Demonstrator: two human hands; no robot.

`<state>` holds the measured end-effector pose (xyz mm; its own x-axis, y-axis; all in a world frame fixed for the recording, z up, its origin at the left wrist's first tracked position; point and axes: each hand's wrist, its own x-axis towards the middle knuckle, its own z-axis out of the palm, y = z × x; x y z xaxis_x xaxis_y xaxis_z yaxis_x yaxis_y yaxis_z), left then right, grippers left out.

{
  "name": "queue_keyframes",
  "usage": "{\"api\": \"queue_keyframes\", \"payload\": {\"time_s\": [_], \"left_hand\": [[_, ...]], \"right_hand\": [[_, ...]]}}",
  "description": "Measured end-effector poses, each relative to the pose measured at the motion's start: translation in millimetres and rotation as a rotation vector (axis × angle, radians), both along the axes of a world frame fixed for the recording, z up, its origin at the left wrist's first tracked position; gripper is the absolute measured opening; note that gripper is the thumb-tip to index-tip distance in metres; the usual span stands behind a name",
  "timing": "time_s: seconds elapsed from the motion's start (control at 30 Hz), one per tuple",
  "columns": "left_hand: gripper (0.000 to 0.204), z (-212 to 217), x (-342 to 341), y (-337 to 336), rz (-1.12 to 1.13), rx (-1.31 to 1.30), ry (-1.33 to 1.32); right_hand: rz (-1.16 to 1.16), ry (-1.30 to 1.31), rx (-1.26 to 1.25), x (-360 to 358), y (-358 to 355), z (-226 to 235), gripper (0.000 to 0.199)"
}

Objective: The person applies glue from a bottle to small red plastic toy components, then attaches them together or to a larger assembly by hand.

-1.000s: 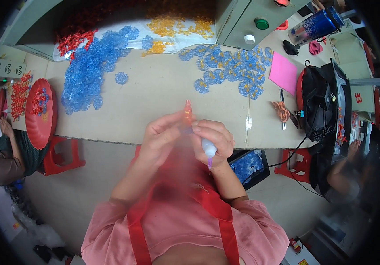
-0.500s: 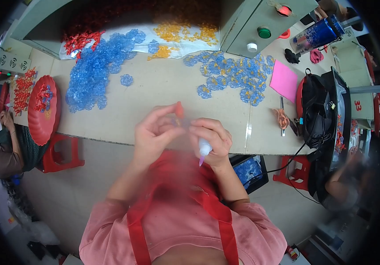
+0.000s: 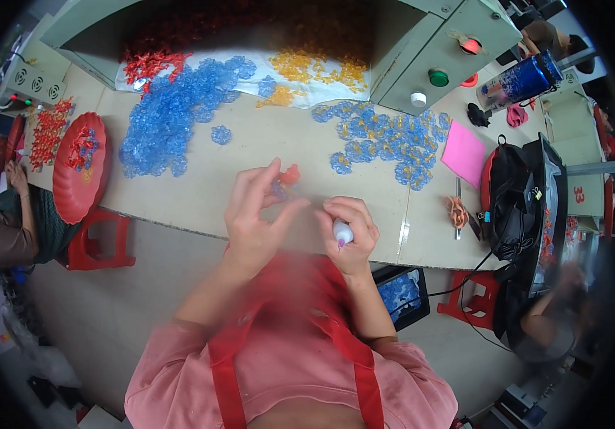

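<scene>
My left hand (image 3: 251, 214) is raised over the table's near edge, its fingers curled round a small translucent blue plastic flower with a red plastic piece (image 3: 291, 174) at its far side. Part of the flower is hidden by the fingers and blurred. Close beside it on the right, my right hand (image 3: 354, 232) is closed around a small white squeeze bottle (image 3: 342, 232), its purple tip pointing down towards me. Beyond the hands lie a heap of blue plastic flowers (image 3: 160, 125) on the left and a spread of blue flowers with yellow centres (image 3: 393, 136) on the right.
Under a green metal housing (image 3: 422, 64) are red pieces (image 3: 153, 68) and yellow pieces (image 3: 321, 68). A red dish (image 3: 71, 196) stands at left. To the right are a pink pad (image 3: 463, 154), a blue tumbler (image 3: 520, 80) and a black bag (image 3: 513, 193). People sit on both sides.
My left fingers have shifted and spread somewhat, and the red piece sits farther from the thumb. My right hand has moved slightly right with the bottle. The whole view has shifted a little.
</scene>
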<state>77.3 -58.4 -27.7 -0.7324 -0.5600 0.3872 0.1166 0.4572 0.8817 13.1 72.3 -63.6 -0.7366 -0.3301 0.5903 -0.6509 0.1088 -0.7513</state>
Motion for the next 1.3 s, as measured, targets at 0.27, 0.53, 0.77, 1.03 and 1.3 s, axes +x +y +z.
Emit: {"api": "queue_keyframes", "payload": {"time_s": [0.27, 0.53, 0.77, 1.03, 1.3], "left_hand": [[0.055, 2.2, -7.1, -5.8, -0.010, -0.009, 0.039], [0.051, 12.0, -0.9, -10.6, 0.015, -0.007, 0.050], [0.050, 19.1, 3.7, -11.7, 0.002, 0.017, 0.050], [0.049, 28.1, -0.5, -9.2, -0.041, 0.140, 0.055], [0.048, 6.2, 6.1, -48.5, 0.042, 0.366, 0.088]], "right_hand": [[-0.015, -0.074, 0.001, -5.1, -2.5, -1.2, 0.021], [-0.012, -0.019, 0.020, 2.4, -1.4, 1.2, 0.019], [0.002, -0.024, 0.007, 6.0, 1.3, -0.9, 0.018], [-0.019, -0.027, 0.010, 2.7, 3.9, -1.4, 0.017], [0.016, 0.008, 0.024, 0.6, 1.5, -13.5, 0.015]]}}
